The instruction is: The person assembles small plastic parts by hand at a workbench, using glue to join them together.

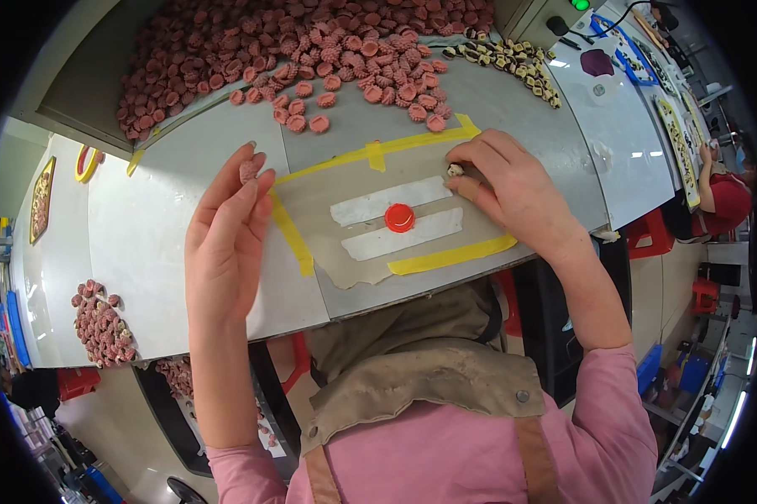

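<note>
- Pink piece (250, 168): in the left hand (227, 227), at about 10 o'clock from the red disc (400, 218), well apart from it; raised past the left margin of the taped sheet (353, 270).
- Pale piece (455, 170): at the right hand (517, 185), between 1 and 2 o'clock from the disc, near the sheet's far margin.
- Hands: left pinches the pink piece between thumb and fingertips; right pinches the pale piece between thumb and forefinger.
- Room: the sheet's middle lies open between the hands; at 9 o'clock a broad stretch of bench (135, 227) runs out from the left wrist. Bench's near edge at 6 o'clock, just beyond the sheet's ragged lower margin.
- Appearance: pink piece small, rounded, knobbly; pale piece cream with dark marks, partly covered by fingers.
- Disc: round, glossy, over the gap between two white strips (402, 235).
- Sheet: grey-beige, flat, bordered by yellow tape (454, 255).
- 11 o'clock: large pink heap (311, 42), ridged pieces, some showing smooth recessed faces.
- 1 o'clock: cream-and-dark pieces (513, 63), blocky.
- 8 o'clock: smaller pinkish pile (103, 328) by the bench edge.
</note>
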A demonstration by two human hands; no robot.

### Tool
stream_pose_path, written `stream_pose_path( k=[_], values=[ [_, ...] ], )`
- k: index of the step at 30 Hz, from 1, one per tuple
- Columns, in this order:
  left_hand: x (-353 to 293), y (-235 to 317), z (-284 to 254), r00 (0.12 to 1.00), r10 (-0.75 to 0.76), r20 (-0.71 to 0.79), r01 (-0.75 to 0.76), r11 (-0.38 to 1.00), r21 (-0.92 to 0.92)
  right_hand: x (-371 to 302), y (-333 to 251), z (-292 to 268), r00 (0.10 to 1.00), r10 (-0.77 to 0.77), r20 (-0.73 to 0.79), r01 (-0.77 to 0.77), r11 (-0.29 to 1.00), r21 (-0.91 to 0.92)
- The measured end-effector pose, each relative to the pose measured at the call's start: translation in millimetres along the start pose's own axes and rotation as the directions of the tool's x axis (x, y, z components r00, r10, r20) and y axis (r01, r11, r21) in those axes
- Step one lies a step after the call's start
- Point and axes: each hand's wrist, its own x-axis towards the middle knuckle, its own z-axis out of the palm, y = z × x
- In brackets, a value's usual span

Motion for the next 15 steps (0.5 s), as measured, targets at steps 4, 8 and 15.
stream_pose_path(
  k=[4, 8, 15],
  values=[
    [-12.7, -9.8, 2.2, 0.996, -0.070, 0.046, 0.077, 0.985, -0.155, 2.6, -4.5, -2.4, 0.999, 0.032, -0.004, -0.031, 0.988, 0.150],
    [-24.1, -19.4, 9.4, 0.953, -0.143, 0.268, 0.227, 0.922, -0.314, 6.3, 0.1, -8.1, 0.994, -0.084, 0.076, 0.079, 0.995, 0.068],
    [-34.7, -23.6, 21.8, 0.932, -0.284, 0.227, 0.361, 0.795, -0.487, 8.1, -1.6, -7.9, 0.990, 0.011, 0.139, -0.031, 0.989, 0.142]
  ],
)
